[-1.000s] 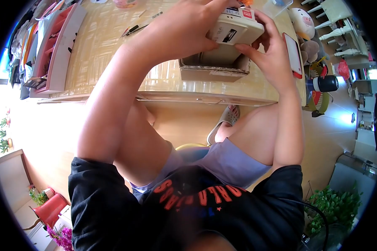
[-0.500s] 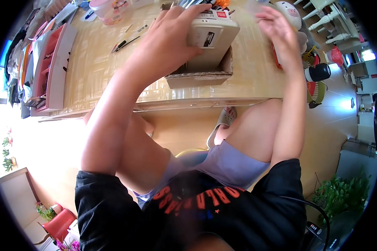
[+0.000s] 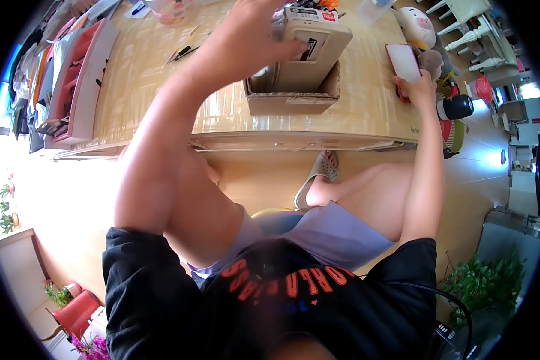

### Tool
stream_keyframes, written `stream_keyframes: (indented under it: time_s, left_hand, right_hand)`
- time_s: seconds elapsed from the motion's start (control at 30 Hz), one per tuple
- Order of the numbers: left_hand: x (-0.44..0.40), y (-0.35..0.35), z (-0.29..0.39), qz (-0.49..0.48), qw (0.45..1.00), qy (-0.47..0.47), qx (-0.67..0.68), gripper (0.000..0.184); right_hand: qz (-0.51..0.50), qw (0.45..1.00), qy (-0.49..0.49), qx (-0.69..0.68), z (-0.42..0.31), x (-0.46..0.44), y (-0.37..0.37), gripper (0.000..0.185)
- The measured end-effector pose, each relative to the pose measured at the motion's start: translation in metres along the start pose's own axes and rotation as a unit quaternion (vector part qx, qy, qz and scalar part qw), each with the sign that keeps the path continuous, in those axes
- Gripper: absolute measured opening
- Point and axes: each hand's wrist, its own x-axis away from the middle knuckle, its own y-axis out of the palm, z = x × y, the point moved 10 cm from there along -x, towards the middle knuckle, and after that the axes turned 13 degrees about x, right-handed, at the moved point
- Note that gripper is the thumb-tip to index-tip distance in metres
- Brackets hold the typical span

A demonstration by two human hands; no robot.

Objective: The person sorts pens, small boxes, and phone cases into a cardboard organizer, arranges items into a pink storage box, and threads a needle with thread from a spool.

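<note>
A beige case (image 3: 318,57) with a red-and-white label stands upright in an open cardboard box (image 3: 294,105) on the table. My left hand (image 3: 259,35) reaches over its left side, thumb stretched out across the front; the other fingers are partly cut off by the top edge, and nothing is visibly held. At the table's right side, my right hand (image 3: 419,90) has its fingers closed round the lower end of a red-edged phone (image 3: 404,62) with a pale face. The inside of the cardboard box is partly hidden by the case and my left forearm.
A pink-and-white organizer (image 3: 81,81) stands on the left of the table (image 3: 144,90). Pens (image 3: 183,54) lie behind my left forearm. Farther back are a clear pink tub (image 3: 167,11) and a clear container (image 3: 375,11). Plush toys (image 3: 418,27) and a black-topped bottle (image 3: 456,107) are at the right.
My right hand has left the beige case and moved right and down onto the phone. My left hand has shifted upward, its fingers no longer wrapped round the case as before.
</note>
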Motion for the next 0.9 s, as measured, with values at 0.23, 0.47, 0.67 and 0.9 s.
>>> stream_keyframes:
  time_s: [0.23, 0.47, 0.67, 0.9]
  left_hand:
    - [-0.009, -0.007, 0.010, -0.027, 0.991, 0.093, 0.094, 0.059]
    - [-0.009, -0.021, -0.005, 0.064, 0.981, 0.014, 0.181, 0.037]
    - [0.016, -0.043, 0.021, 0.194, 0.951, 0.104, 0.215, 0.027]
    - [0.045, -0.032, 0.036, 0.029, 0.991, 0.133, 0.006, 0.048]
  right_hand:
    - [0.028, 0.968, -0.038, -0.246, -0.031, 0.060, -0.066, 0.073]
    - [-0.001, 0.761, -0.203, -0.617, -0.101, 0.107, -0.138, 0.045]
    - [-0.045, 0.791, -0.325, -0.516, -0.189, 0.171, -0.158, 0.033]
    - [-0.097, 0.815, -0.370, -0.435, -0.230, 0.180, -0.137, 0.032]
